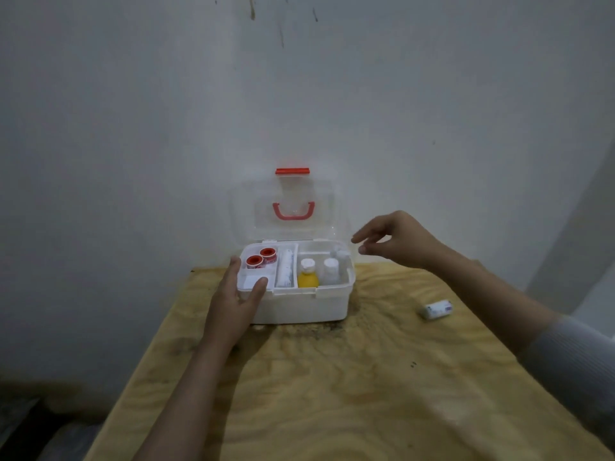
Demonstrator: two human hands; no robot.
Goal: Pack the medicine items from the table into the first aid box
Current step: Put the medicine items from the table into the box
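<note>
You won't find any text you can actually read here. The small white roll (438, 309) lying on the wooden table (332, 377) to the right of the first aid box (299, 307) carries bluish print on its wrapper, but it is too blurred to make out. The two red-capped tape rolls (261, 257) in the box's far left compartment show faint markings on their sides, equally illegible.
</note>
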